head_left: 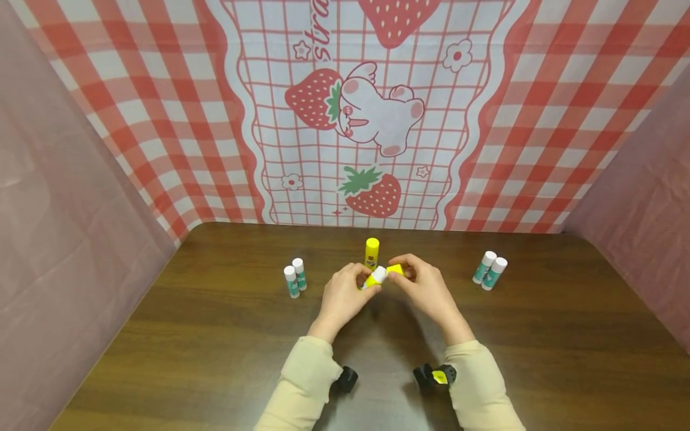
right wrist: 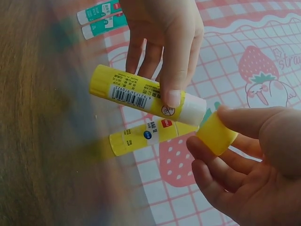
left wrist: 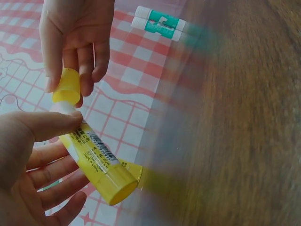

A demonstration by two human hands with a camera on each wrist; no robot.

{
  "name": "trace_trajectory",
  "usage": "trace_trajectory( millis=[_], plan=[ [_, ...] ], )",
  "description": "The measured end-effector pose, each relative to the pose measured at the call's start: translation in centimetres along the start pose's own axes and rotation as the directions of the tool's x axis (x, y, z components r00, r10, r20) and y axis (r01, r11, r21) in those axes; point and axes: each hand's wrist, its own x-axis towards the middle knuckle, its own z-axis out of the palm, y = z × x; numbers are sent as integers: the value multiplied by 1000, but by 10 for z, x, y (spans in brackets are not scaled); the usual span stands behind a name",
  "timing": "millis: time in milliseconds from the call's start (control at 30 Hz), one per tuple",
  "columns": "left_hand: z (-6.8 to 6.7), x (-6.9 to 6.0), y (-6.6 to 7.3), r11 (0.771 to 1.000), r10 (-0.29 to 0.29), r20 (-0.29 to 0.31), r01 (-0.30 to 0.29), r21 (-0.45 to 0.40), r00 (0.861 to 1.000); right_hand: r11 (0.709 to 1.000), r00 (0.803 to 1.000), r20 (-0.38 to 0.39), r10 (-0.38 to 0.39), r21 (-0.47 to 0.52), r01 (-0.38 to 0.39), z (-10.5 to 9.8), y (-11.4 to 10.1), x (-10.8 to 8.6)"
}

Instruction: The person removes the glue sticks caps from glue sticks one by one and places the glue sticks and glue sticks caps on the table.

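My left hand (head_left: 347, 291) pinches a yellow glue stick (right wrist: 136, 96) between thumb and fingers, its white neck bared and tilted toward the right. In my right hand (head_left: 423, 287) is the yellow cap (right wrist: 216, 134), pinched by thumb and fingertips. In the right wrist view the cap sits just off the white neck (right wrist: 193, 109), lined up with its end. Behind the hands a second yellow glue stick (head_left: 372, 251) stands upright on the table with its cap on; the left hand and held stick partly hide its base.
Two green-and-white glue sticks (head_left: 291, 282) stand side by side at the left of the wooden table (head_left: 215, 353). Another such pair (head_left: 493, 273) stands at the right. A checked strawberry-print cloth (head_left: 345, 179) hangs behind the table's far edge.
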Motion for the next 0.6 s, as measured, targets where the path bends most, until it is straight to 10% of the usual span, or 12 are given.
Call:
trace_trajectory(
  millis=[600],
  plan=[
    [-5,6,-11,986,-154,-174,139,-96,973,992,995,-17,98,-76,-99,2,9,1]
  ],
)
